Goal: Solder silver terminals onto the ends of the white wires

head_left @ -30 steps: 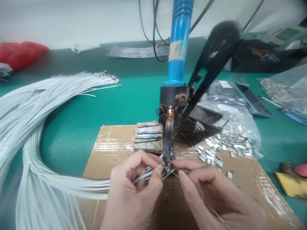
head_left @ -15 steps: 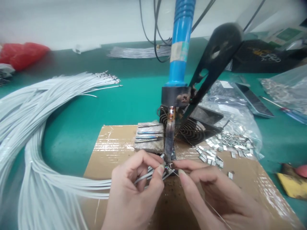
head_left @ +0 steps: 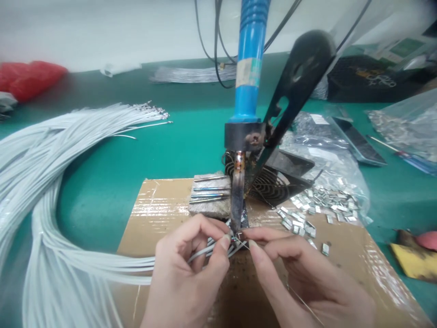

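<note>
White cables (head_left: 119, 269) run from the left into my left hand (head_left: 191, 269), whose thumb and finger pinch a cable end under the iron's tip. My right hand (head_left: 307, 273) is closed on a thin wire (head_left: 305, 305), its fingertips touching a small metal piece (head_left: 240, 236). A blue soldering iron (head_left: 251, 59) is held upright in a black bracket (head_left: 297, 77); its tip (head_left: 238, 200) reaches down to the metal piece between both hands. Fingers partly hide the joint.
Behind the hands, a grey block (head_left: 210, 205) with thin rods and a black fan (head_left: 273, 177) stand on cardboard (head_left: 164, 205). Small metal pieces (head_left: 297, 221) lie to the right near a plastic bag (head_left: 334, 159). A large cable bundle (head_left: 68, 132) covers the left.
The whole view has shifted slightly, so most things appear a little further left. Both hands keep their holds at the iron's tip.
</note>
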Available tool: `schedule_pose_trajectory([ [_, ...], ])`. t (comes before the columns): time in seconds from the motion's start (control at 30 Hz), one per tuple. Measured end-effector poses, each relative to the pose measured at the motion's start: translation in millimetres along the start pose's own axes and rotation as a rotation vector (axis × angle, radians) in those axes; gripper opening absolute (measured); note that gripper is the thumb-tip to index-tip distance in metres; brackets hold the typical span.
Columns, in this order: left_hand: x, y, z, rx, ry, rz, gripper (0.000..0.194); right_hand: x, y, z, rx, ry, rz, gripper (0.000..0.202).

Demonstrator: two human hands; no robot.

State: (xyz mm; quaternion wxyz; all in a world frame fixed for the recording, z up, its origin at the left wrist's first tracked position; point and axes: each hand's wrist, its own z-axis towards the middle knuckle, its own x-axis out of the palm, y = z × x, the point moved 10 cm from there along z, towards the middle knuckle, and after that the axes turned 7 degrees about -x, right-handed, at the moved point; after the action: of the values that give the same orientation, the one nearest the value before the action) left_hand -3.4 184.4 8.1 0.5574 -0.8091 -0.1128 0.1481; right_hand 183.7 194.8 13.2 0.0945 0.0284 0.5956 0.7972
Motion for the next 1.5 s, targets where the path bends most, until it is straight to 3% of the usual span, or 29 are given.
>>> schedule_pose_trajectory([
  [0.2, -2.5, -2, -3, -0.022, -0.074, -0.067, 0.016, 0, 1, 1, -0.008, -0.006, -0.003, 0.021],
  [0.43, 2.6, 1, 0, -0.023, 0.007, -0.064, 0.014, 1, 1, 1, -0.011, 0.007, -0.021, 0.022],
  [0.67, 0.6, -1, -5, -0.041, -0.050, -0.073, 0.014, 2, 1, 1, -0.004, -0.002, -0.005, 0.021],
  [1.03, 0.4, -21, 3, 0.131, -0.093, 0.090, 0.016, 1, 3, 4, -0.075, 0.060, -0.017, 0.018],
  [1.2, -4.9, -13, 1, 0.133, -0.072, 0.084, 0.013, 1, 5, 3, -0.104, 0.072, -0.016, 0.017],
  [1.37, 0.6, -4, -1, 0.100, 0.066, 0.040, 0.016, 0, 6, 2, -0.076, 0.039, -0.007, 0.019],
  [1.5, -1.5, 3, -1, -0.002, 0.007, -0.074, 0.017, 2, 5, 3, -0.103, 0.075, 0.025, 0.018],
])
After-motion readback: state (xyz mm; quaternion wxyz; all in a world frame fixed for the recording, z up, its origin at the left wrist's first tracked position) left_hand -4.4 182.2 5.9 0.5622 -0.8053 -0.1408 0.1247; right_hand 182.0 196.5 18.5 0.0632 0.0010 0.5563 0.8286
